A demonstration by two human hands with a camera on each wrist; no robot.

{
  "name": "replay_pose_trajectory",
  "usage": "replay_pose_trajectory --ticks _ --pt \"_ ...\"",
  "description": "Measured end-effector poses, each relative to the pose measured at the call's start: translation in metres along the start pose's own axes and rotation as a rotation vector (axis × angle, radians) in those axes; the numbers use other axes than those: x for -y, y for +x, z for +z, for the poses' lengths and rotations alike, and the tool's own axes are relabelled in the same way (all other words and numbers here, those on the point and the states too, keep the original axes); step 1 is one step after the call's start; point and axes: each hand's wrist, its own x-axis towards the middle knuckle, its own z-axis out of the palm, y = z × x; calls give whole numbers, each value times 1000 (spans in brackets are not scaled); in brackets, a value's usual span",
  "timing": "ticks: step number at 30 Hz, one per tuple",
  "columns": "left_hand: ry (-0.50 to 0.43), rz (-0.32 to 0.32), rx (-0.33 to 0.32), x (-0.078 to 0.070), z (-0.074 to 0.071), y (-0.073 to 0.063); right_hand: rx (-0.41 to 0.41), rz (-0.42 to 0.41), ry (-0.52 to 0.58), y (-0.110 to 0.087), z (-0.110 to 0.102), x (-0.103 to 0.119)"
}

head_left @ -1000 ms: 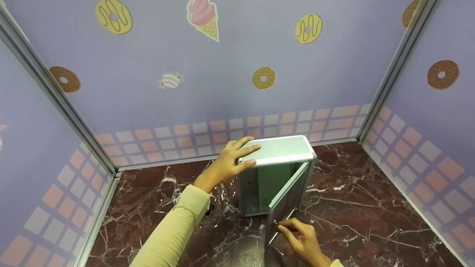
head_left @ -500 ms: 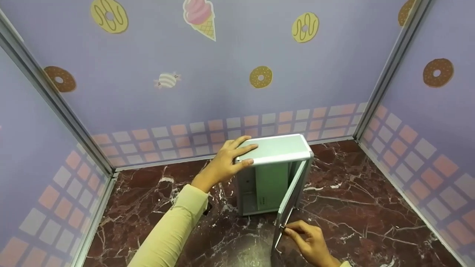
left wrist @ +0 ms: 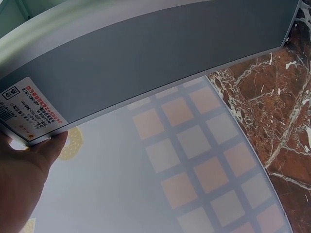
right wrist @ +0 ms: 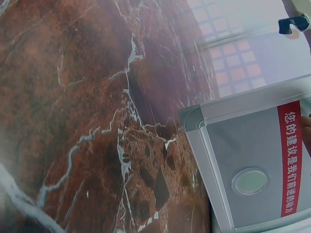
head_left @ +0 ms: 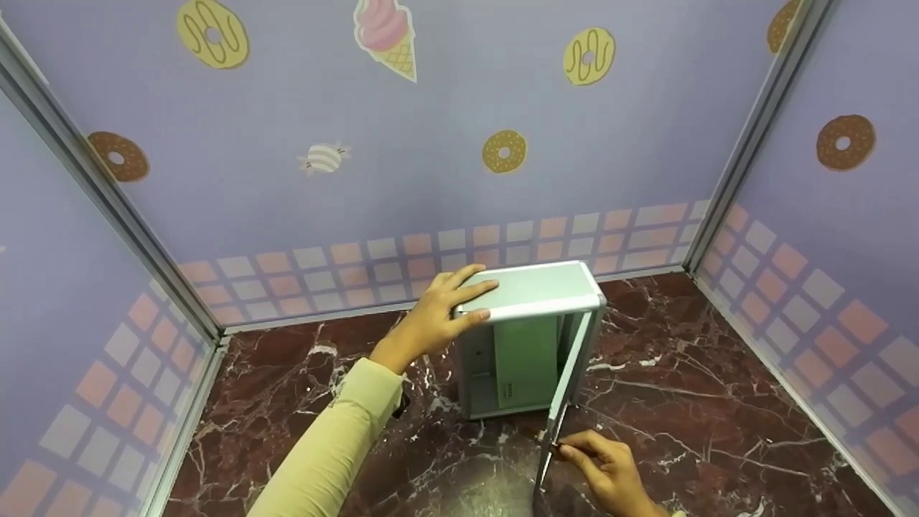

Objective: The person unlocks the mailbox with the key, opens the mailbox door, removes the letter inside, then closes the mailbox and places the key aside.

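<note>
A silver metal suggestion box (head_left: 531, 286) stands on the marble-patterned surface, its front door (head_left: 567, 380) swung outward. Inside shows a pale green panel (head_left: 524, 359) with small lettering at its foot. My left hand (head_left: 438, 312) holds the top left end, thumb along the front edge and fingers across the top. Near the door's free edge, my right hand (head_left: 607, 467) pinches a small dark key-like piece (head_left: 553, 446). In the right wrist view, the door's outer face carries a red strip (right wrist: 290, 160) of white writing and an oval window (right wrist: 250, 181). A printed label (left wrist: 31, 109) is on the box in the left wrist view.
Purple walls (head_left: 251, 194) printed with sweets and coloured squares enclose the back and both sides. Metal posts (head_left: 747, 158) line the corners. The dark red marble-patterned surface (head_left: 682, 402) spreads around the box.
The door has swung further open to the right, with my right hand moving along at its free edge. My left hand keeps its hold on the box top.
</note>
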Motion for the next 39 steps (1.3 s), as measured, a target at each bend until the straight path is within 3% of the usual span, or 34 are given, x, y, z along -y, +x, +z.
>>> replay_pose_trajectory --ticks 18,29,39 --pt "-9 2 -14 0 0 -2 32 75 107 -11 -23 1" --pt "-11 4 -16 0 0 0 32 139 201 -32 -41 -23" --pt "-15 1 -15 -1 1 -1 17 214 231 -38 -52 -23"
